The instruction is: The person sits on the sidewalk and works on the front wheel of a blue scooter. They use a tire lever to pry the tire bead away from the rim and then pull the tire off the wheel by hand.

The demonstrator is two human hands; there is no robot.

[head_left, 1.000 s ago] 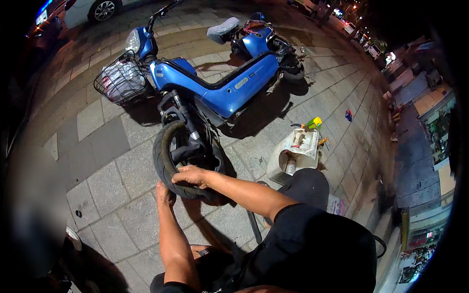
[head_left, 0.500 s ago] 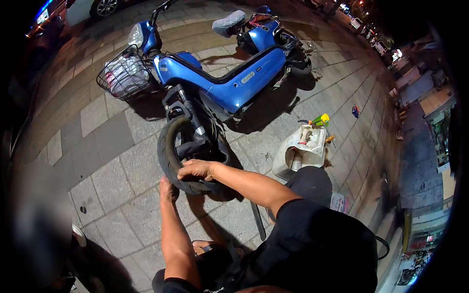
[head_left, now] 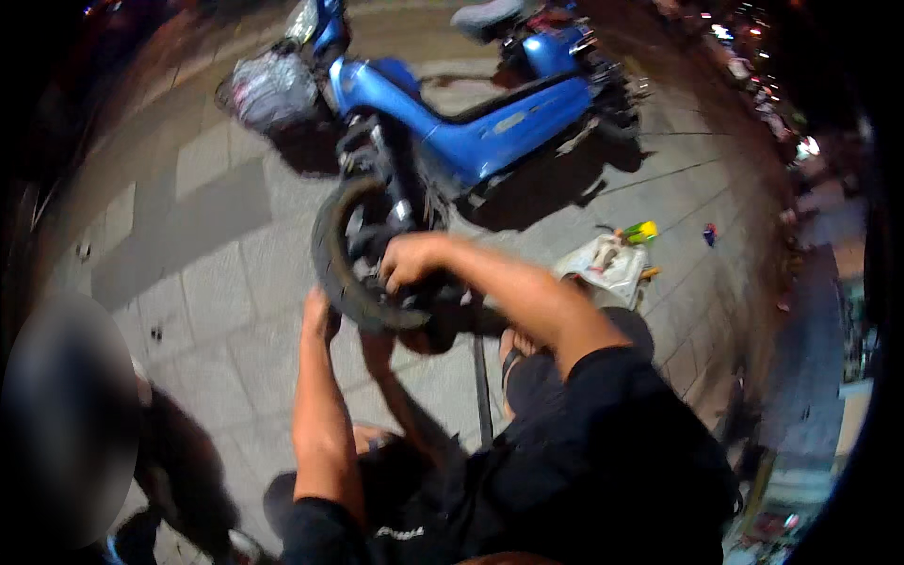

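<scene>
A blue electric scooter [head_left: 504,127] lies tilted on the paving, its black front tire [head_left: 330,247] close to me. At the tire's near left outer edge is my left hand [head_left: 322,311], closed against it, with most fingers hidden behind the rubber. My right hand [head_left: 416,258] reaches over the wheel, fingers curled down by the inner edge of the tire. Whatever those fingers hold is hidden and blurred. The dark fork [head_left: 395,184] rises just beyond the right hand.
A dirty white container [head_left: 607,264] stands to the right, with a yellow-green item [head_left: 642,232] beside its top. A dark bar [head_left: 483,391] lies on the paving near my foot. The front basket [head_left: 268,94] holds a wrapped bundle. A blurred person [head_left: 71,414] is at the left.
The view has shifted, so the scooter sits higher and further right. My right hand has moved from the tire's near tread inward toward the wheel's middle. My left hand stays at the outer edge.
</scene>
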